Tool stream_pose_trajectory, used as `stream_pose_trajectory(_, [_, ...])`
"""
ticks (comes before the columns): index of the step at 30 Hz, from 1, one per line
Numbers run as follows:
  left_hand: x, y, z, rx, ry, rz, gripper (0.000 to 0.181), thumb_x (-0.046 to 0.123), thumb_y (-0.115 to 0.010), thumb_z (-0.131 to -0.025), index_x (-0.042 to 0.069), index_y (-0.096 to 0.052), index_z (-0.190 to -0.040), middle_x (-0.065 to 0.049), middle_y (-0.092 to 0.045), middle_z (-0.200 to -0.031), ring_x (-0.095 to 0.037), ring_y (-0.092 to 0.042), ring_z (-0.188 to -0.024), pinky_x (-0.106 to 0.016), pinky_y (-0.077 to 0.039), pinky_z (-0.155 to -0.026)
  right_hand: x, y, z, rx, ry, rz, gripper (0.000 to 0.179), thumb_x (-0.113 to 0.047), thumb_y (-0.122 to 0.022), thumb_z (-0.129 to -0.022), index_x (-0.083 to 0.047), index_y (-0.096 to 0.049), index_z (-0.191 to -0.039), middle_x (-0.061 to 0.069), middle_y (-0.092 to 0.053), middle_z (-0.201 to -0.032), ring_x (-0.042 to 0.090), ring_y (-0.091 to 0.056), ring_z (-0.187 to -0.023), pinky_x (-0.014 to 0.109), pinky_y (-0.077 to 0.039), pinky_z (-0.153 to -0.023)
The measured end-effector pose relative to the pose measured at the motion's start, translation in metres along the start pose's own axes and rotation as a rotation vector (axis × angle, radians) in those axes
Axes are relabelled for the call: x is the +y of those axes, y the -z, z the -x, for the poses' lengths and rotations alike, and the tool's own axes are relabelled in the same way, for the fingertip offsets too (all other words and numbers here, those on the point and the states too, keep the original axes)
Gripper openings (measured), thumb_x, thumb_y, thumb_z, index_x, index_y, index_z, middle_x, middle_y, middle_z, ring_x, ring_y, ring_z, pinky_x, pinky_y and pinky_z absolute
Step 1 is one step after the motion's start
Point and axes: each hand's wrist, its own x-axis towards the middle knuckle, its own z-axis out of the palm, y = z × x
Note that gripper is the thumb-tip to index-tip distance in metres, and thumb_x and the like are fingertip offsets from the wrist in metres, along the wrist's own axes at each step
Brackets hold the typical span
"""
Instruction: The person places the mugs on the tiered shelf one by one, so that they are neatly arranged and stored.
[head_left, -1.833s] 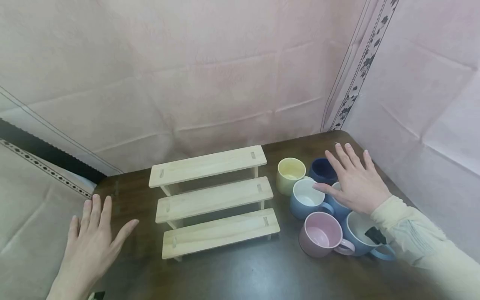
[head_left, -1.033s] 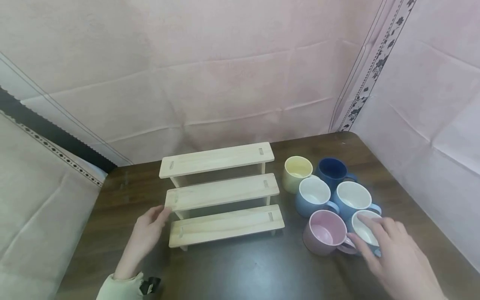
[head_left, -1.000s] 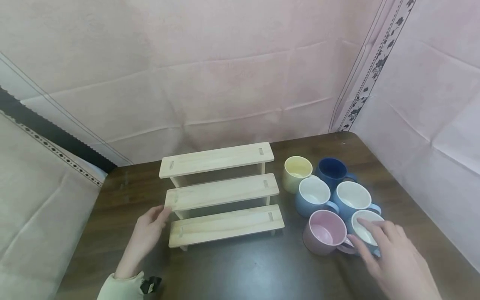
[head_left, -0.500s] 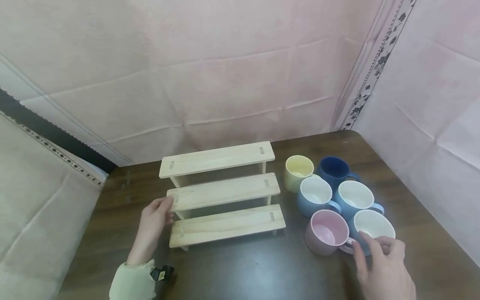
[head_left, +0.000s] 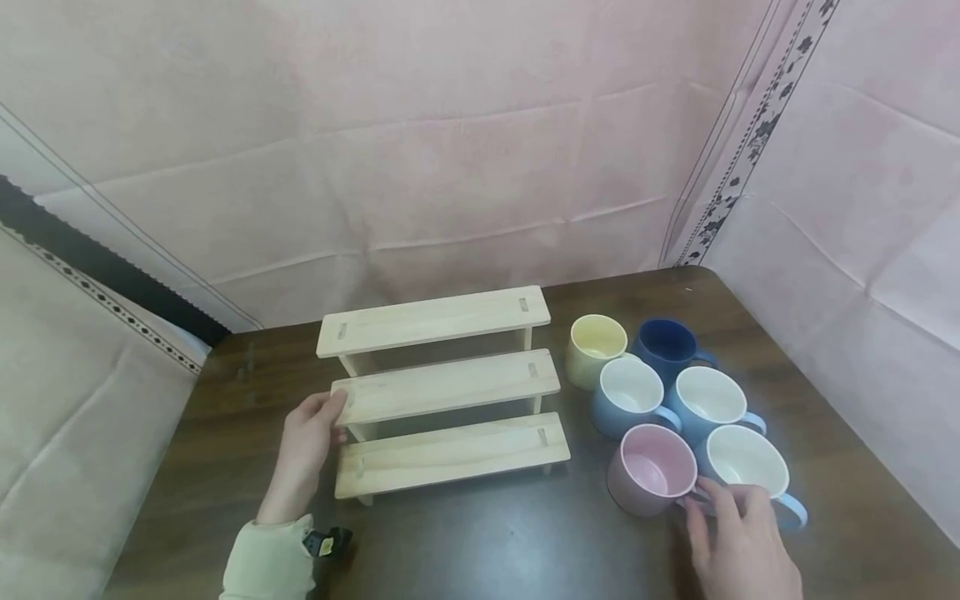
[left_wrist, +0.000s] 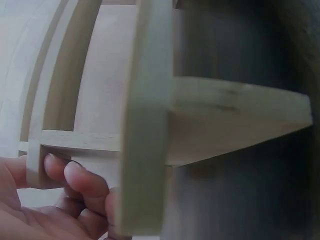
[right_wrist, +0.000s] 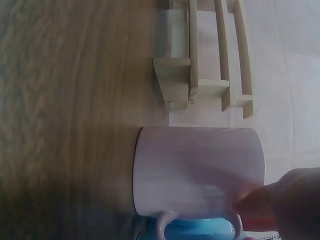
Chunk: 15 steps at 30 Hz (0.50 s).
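Note:
My left hand (head_left: 302, 446) pinches the left end of the middle step of a pale wooden three-tier display riser (head_left: 450, 385). In the left wrist view, its fingers (left_wrist: 86, 181) curl under that board's edge. At the right, the pink mug (head_left: 628, 482) stands upright on the table, and my right hand (head_left: 742, 542) holds its handle between thumb and fingers. Close up in the right wrist view, a fingertip (right_wrist: 255, 201) presses at the top of the handle; the other fingers are mostly out of frame.
Around the pink mug stand a yellow mug (head_left: 581, 367), a navy mug (head_left: 681, 360) and three light blue mugs, the nearest light blue mug (head_left: 716, 475) right beside it. The brown table (head_left: 480, 542) ends at fabric-hung walls (head_left: 465, 167) behind and to the sides.
Both hands were spread in the air at first. The left came right to the riser and took hold of its middle step; the right came down toward me and gripped the pink mug's handle.

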Motion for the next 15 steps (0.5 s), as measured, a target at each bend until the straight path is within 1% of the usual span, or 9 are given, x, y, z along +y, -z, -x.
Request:
stream_pose_trajectory(2, [-0.001, -0.001, 0.0, 0.001, -0.011, 0.007, 0.057, 0.047, -0.046, -0.101, -0.001, -0.049, -0.131, -0.009, -0.057, -0.105, -0.016, -0.054, -0.081, -0.028, -0.045, -0.074, -0.002, 0.0, 0.001, -0.024, -0.001, 0.001, 0.039, -0.01, -0.082, -0.072, -0.007, -0.063, -0.106, 0.011, -0.047, -0.096, 0.033, -0.055, -0.081, 0.045, -0.042, -0.046])
stream_pose_trajectory(4, [-0.002, -0.001, 0.0, 0.004, -0.02, 0.01, 0.056, 0.047, -0.045, -0.101, -0.001, -0.049, -0.131, -0.009, -0.057, -0.105, -0.016, -0.054, -0.08, -0.028, -0.045, -0.073, -0.004, 0.0, 0.002, -0.048, -0.005, -0.01, 0.038, -0.012, -0.082, -0.073, -0.008, -0.062, -0.105, 0.01, -0.047, -0.096, 0.032, -0.058, -0.074, 0.042, -0.041, -0.046])
stream_pose_trajectory(6, [-0.002, 0.0, 0.0, 0.003, -0.023, 0.012, 0.056, 0.046, -0.045, -0.101, -0.002, -0.049, -0.13, -0.008, -0.057, -0.104, -0.016, -0.054, -0.079, -0.027, -0.045, -0.073, -0.006, 0.0, 0.003, -0.096, -0.022, -0.02, 0.037, -0.015, -0.082, -0.076, -0.01, -0.061, -0.106, 0.008, -0.048, -0.095, 0.029, -0.06, -0.07, 0.041, -0.043, -0.048])
stream_pose_trajectory(8, [-0.003, 0.0, 0.0, 0.0, -0.024, 0.019, 0.055, 0.044, -0.045, -0.102, -0.002, -0.049, -0.13, -0.008, -0.058, -0.102, -0.015, -0.053, -0.077, -0.027, -0.045, -0.072, -0.006, 0.001, 0.002, -0.182, -0.063, -0.023, 0.036, -0.019, -0.08, -0.08, -0.011, -0.059, -0.108, 0.007, -0.05, -0.095, 0.027, -0.061, -0.07, 0.044, -0.048, -0.053])
stream_pose_trajectory(9, [-0.003, 0.0, -0.001, -0.002, -0.022, 0.02, 0.055, 0.044, -0.045, -0.102, -0.002, -0.049, -0.13, -0.008, -0.057, -0.102, -0.015, -0.053, -0.077, -0.027, -0.045, -0.072, -0.005, 0.002, 0.001, -0.23, -0.091, -0.025, 0.037, -0.022, -0.079, -0.082, -0.011, -0.058, -0.11, 0.007, -0.052, -0.096, 0.027, -0.061, -0.072, 0.047, -0.05, -0.057])
stream_pose_trajectory(10, [-0.003, 0.0, -0.002, -0.006, -0.021, 0.019, 0.055, 0.044, -0.045, -0.102, -0.002, -0.049, -0.131, -0.008, -0.057, -0.103, -0.015, -0.053, -0.077, -0.027, -0.044, -0.072, -0.003, 0.003, 0.0, -0.288, -0.125, -0.024, 0.038, -0.027, -0.077, -0.084, -0.01, -0.057, -0.111, 0.007, -0.053, -0.097, 0.026, -0.061, -0.074, 0.048, -0.052, -0.062])
stream_pose_trajectory(12, [-0.004, 0.0, -0.003, -0.008, -0.022, 0.021, 0.054, 0.044, -0.045, -0.102, -0.002, -0.048, -0.131, -0.009, -0.057, -0.105, -0.016, -0.053, -0.078, -0.027, -0.045, -0.072, 0.001, 0.004, -0.002, -0.379, -0.192, -0.039, 0.039, -0.033, -0.073, -0.088, -0.008, -0.056, -0.112, 0.009, -0.055, -0.097, 0.027, -0.06, -0.078, 0.052, -0.052, -0.069])
stream_pose_trajectory(14, [-0.005, 0.0, -0.004, -0.01, -0.026, 0.022, 0.055, 0.044, -0.045, -0.102, -0.002, -0.048, -0.131, -0.011, -0.057, -0.107, -0.017, -0.053, -0.08, -0.027, -0.045, -0.072, 0.005, 0.003, -0.002, -0.433, -0.237, -0.059, 0.04, -0.035, -0.07, -0.09, -0.005, -0.057, -0.111, 0.01, -0.055, -0.097, 0.026, -0.059, -0.078, 0.05, -0.053, -0.071])
stream_pose_trajectory(15, [-0.005, 0.0, -0.004, -0.011, -0.028, 0.018, 0.055, 0.045, -0.044, -0.102, -0.002, -0.048, -0.132, -0.012, -0.056, -0.108, -0.017, -0.053, -0.081, -0.027, -0.045, -0.072, 0.006, 0.002, -0.002, -0.43, -0.245, -0.072, 0.038, -0.034, -0.071, -0.09, -0.004, -0.058, -0.109, 0.01, -0.055, -0.095, 0.025, -0.059, -0.077, 0.047, -0.053, -0.07])
